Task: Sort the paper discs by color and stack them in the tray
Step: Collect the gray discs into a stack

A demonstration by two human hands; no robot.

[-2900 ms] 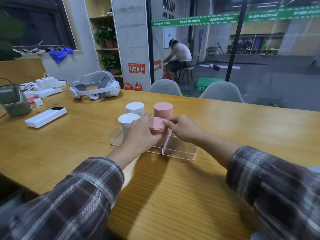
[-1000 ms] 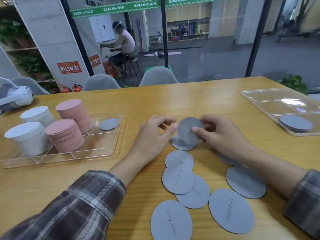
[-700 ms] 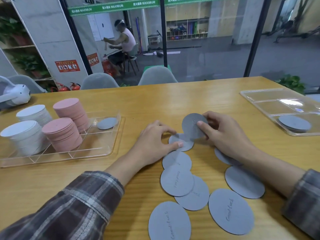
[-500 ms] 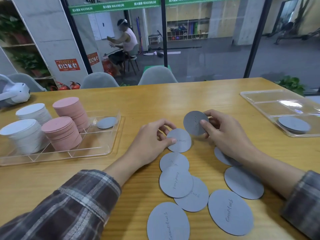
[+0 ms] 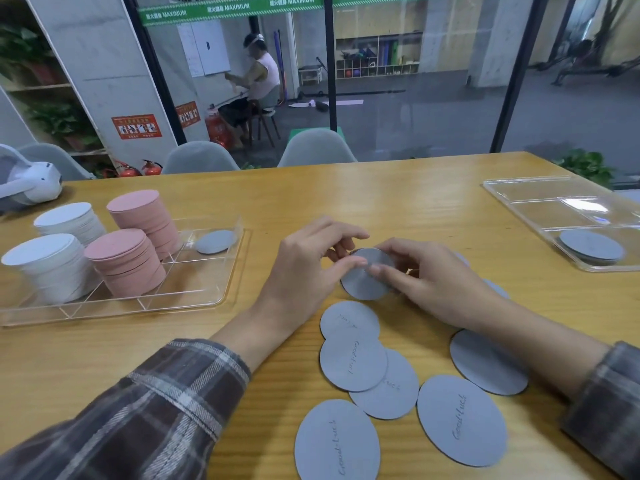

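Several grey paper discs [image 5: 353, 365] lie loose and partly overlapping on the wooden table in front of me. At mid-table, my left hand [image 5: 304, 271] and my right hand [image 5: 426, 278] meet and together pinch a small stack of grey discs [image 5: 363, 282] by its edges, just above the table. On the left, a clear divided tray [image 5: 194, 292] holds two white stacks [image 5: 52, 265], two pink stacks [image 5: 128, 265] and a single grey disc [image 5: 214, 241] in a far compartment.
A second clear tray [image 5: 540, 206] at the far right holds a few grey discs [image 5: 590, 245]. A white headset [image 5: 31, 181] lies at the far left edge. Two grey chairs [image 5: 315, 148] stand behind the table, against a glass wall.
The view has turned from the left tray to the loose grey discs. My left hand lifted a disc off the table and both hands brought their discs together into one stack.
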